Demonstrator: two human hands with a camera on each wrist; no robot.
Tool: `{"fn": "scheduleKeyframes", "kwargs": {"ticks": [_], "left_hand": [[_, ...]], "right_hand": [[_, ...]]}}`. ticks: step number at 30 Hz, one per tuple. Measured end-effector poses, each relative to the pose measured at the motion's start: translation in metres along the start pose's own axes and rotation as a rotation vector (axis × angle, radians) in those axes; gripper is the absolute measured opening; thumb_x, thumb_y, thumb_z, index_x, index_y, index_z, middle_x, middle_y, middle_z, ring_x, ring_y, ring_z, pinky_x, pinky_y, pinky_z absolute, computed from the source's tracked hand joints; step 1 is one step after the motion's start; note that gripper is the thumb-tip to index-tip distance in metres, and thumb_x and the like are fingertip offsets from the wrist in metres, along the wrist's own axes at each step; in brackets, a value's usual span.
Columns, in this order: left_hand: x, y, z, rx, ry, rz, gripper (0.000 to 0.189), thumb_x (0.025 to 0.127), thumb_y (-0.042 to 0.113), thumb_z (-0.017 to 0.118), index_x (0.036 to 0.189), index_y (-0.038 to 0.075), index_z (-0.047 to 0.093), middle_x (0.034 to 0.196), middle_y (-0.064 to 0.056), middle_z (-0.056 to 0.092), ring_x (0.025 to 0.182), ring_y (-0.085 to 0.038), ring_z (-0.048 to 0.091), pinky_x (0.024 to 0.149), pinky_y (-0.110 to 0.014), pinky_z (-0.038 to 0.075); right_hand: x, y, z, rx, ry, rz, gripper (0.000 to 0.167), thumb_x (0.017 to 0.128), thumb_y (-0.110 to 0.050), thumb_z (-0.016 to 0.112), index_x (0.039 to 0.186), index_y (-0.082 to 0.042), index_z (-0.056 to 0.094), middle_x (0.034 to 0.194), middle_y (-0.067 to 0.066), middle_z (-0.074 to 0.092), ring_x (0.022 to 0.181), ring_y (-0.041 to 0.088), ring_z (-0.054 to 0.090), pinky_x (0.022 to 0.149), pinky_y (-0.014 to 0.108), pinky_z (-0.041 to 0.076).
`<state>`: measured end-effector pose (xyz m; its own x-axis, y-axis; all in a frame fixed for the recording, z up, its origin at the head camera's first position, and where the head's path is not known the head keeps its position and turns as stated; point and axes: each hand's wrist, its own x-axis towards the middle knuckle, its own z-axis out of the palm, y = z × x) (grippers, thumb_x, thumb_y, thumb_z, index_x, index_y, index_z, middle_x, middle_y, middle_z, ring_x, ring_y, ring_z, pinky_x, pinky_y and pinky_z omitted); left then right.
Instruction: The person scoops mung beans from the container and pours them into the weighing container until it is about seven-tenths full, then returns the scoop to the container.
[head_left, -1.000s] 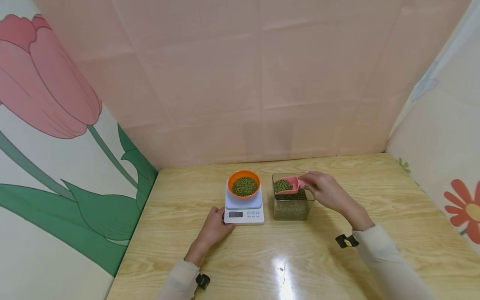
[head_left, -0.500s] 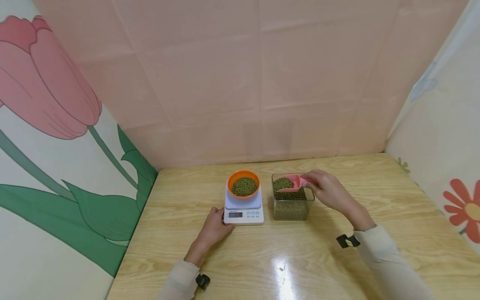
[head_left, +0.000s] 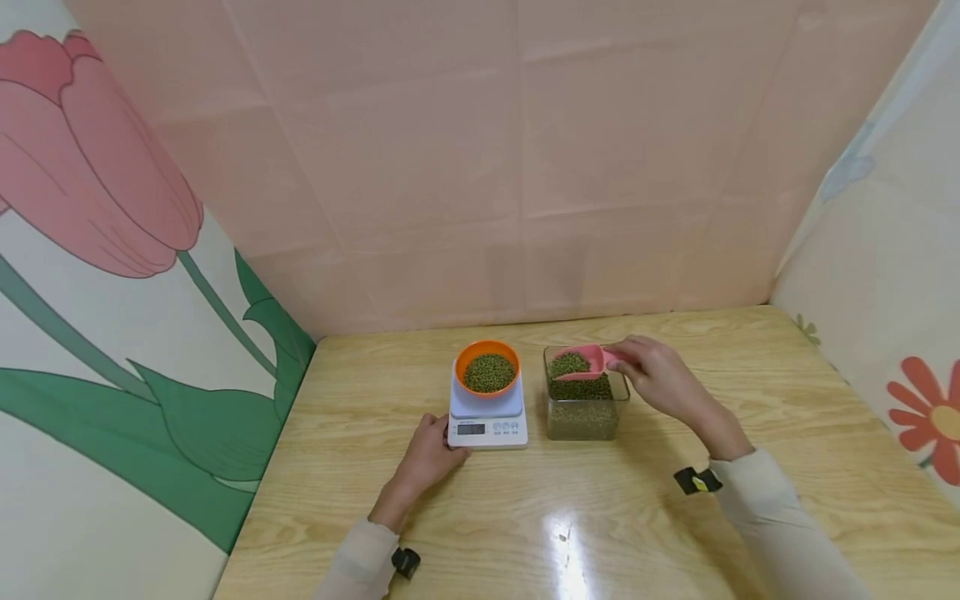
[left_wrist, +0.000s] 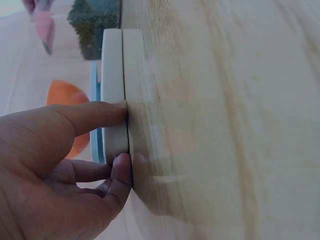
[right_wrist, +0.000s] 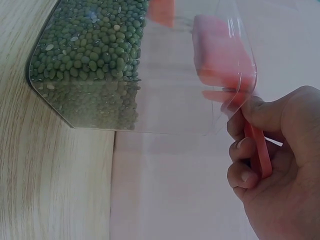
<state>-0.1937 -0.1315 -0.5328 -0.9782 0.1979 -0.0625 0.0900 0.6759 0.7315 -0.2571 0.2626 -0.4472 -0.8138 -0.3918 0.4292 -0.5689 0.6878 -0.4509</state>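
My right hand (head_left: pixel 663 379) grips the handle of a pink scoop (head_left: pixel 597 360). Green mung beans (head_left: pixel 570 363) lie in the scoop, over a clear plastic box (head_left: pixel 582 421) partly filled with more mung beans (right_wrist: pixel 90 55). Through the box wall, the right wrist view shows the scoop above the bean surface. On the left, my left hand (head_left: pixel 429 452) holds the front left corner of a white kitchen scale (head_left: pixel 487 435), thumb and fingers against its edges (left_wrist: pixel 114 95). An orange bowl (head_left: pixel 487 343) with mung beans sits on the scale; the display digits are too small to read.
Scale and box stand side by side on a wood-grain table (head_left: pixel 495 517), a narrow gap between them. A pink backdrop (head_left: pixel 517 167) rises behind the table, with printed flower panels at left (head_left: pixel 120 192) and right (head_left: pixel 862 275).
My right hand and the loaded scoop have risen slightly and shifted a little to the right above the box. The left hand, scale and bowl stay where they were.
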Motion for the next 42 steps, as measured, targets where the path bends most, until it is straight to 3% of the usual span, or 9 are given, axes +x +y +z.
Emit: {"fn": "scheduleKeyframes", "kwargs": {"ticks": [20, 35, 42], "left_hand": [[0.0014, 0.0001, 0.0003, 0.008, 0.006, 0.002, 0.054, 0.091, 0.011, 0.082, 0.141, -0.001, 0.065, 0.108, -0.011, 0.056, 0.096, -0.02, 0.042, 0.077, -0.028, 0.042], [0.0006, 0.0021, -0.001, 0.013, 0.002, -0.003, 0.055, 0.091, 0.011, 0.082, 0.141, -0.002, 0.065, 0.108, -0.01, 0.055, 0.096, -0.02, 0.042, 0.077, -0.027, 0.042], [0.0002, 0.0013, -0.0017, 0.003, 0.005, 0.004, 0.054, 0.09, 0.01, 0.082, 0.139, -0.003, 0.065, 0.107, -0.011, 0.054, 0.095, -0.02, 0.042, 0.076, -0.026, 0.042]], "right_hand": [[-0.001, 0.0027, -0.0036, 0.012, 0.011, 0.038, 0.02, 0.101, -0.006, 0.07, 0.118, 0.002, 0.076, 0.097, 0.009, 0.073, 0.076, 0.013, 0.055, 0.068, 0.03, 0.046], [0.002, -0.0011, -0.0089, 0.008, 0.011, 0.048, 0.019, 0.104, -0.008, 0.067, 0.119, 0.001, 0.075, 0.095, 0.007, 0.07, 0.076, 0.015, 0.052, 0.067, 0.03, 0.043], [0.0058, -0.0035, -0.0087, 0.02, 0.024, 0.046, 0.02, 0.105, -0.008, 0.066, 0.12, 0.001, 0.074, 0.104, 0.012, 0.074, 0.08, 0.017, 0.056, 0.069, 0.031, 0.047]]}}
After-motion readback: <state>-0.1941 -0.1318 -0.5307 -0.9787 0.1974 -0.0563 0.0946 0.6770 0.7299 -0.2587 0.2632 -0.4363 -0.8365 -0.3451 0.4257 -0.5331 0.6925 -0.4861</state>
